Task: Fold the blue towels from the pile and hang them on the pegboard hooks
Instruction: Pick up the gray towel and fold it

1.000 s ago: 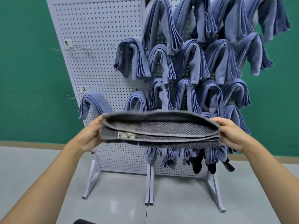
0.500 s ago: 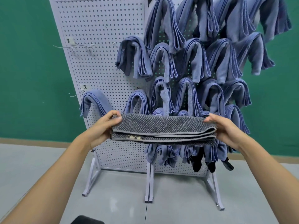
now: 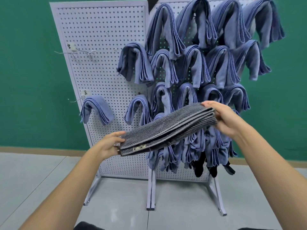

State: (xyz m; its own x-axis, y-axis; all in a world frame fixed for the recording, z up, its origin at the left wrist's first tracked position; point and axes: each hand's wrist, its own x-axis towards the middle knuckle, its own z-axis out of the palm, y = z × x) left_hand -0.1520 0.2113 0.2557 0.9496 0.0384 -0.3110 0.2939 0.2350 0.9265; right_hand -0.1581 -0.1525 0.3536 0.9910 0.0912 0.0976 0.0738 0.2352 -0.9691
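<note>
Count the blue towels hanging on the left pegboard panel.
3 blue towels: one at upper right, one at lower left, one at lower right. The held grey towel may hide another below.

The folded grey ribbed towel held across the view covers the upper parts of the lowest blue microfibre towels on the white perforated metal pegboard. It also hides the fingers that the left hand and right hand have beneath it. The top edge cuts off the pegboard's right panel, the bottom edge crops a dark rounded shape beyond recognition, and the writing on the small white paper tags and the towel's sewn label is too small to read.
</note>
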